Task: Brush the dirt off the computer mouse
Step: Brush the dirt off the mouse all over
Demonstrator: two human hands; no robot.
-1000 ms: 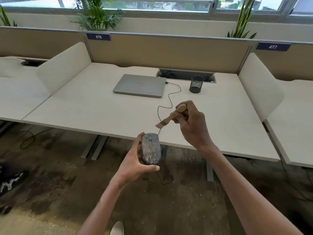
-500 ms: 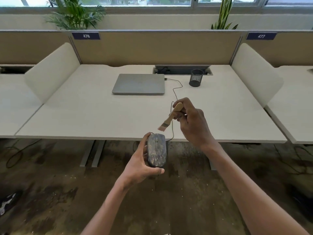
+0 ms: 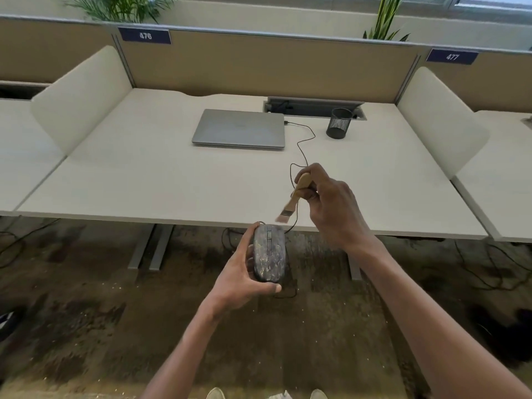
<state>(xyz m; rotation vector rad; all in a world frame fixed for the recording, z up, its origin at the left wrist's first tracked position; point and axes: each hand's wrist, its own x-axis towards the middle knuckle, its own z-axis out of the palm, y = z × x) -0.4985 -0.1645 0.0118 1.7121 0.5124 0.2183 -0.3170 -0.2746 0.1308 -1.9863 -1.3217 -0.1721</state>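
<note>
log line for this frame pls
left hand: holds dirty mouse | right hand: grips brush | bristles above mouse front, contact unclear

Two numbers can be read, each printed in white on a dark blue plate fixed to the top edge of the tan partition behind the tabletop. "476" is shown on the left plate, and "477" on the right plate. No brand or other lettering can be made out on anything else.

1 head-worn wide-angle view, facing forward and down, close above desk edge
</note>
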